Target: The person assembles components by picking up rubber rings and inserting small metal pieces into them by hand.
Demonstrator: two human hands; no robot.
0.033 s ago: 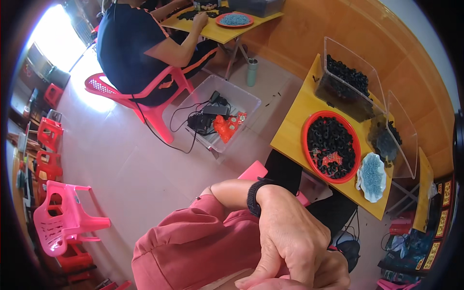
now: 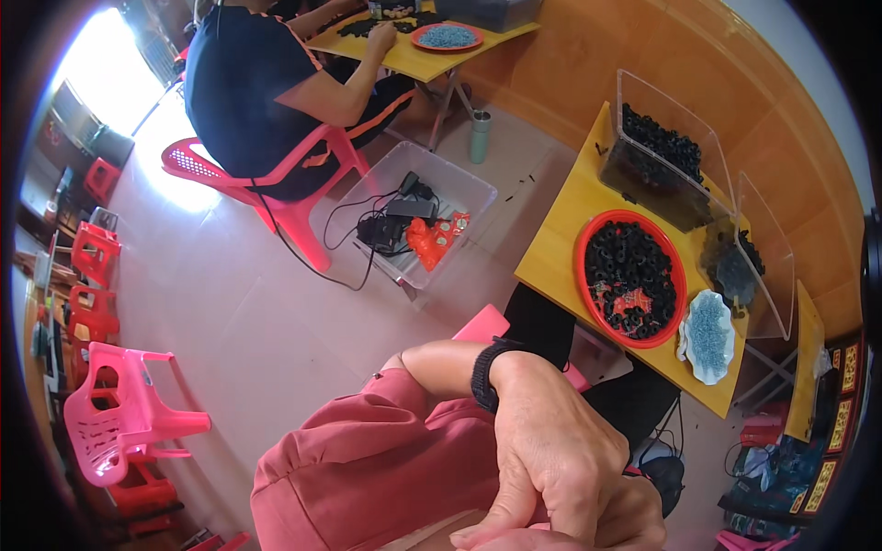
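Note:
My left hand (image 2: 556, 450), with a dark band on its wrist, is bent down at the lower middle. Its thumb and fingers are curled inward, and whatever lies between them is hidden. Part of my right hand (image 2: 636, 516) shows below and beside it, pressed close against it; its fingers are mostly hidden. A pink sleeve (image 2: 367, 468) covers my left upper arm. Beyond my hands, a red round tray (image 2: 681, 280) full of black rings (image 2: 625, 257) rests on a yellow table (image 2: 560, 234). Beside the tray is a white scalloped dish (image 2: 695, 367) of small blue-grey pieces (image 2: 707, 335).
Clear bins (image 2: 657, 188) of black parts stand on the table's far side. A plastic box (image 2: 473, 188) with cables and a green bottle (image 2: 479, 138) stand on the floor. A person (image 2: 248, 92) sits at another yellow table (image 2: 501, 41). Pink chair (image 2: 129, 413) at left.

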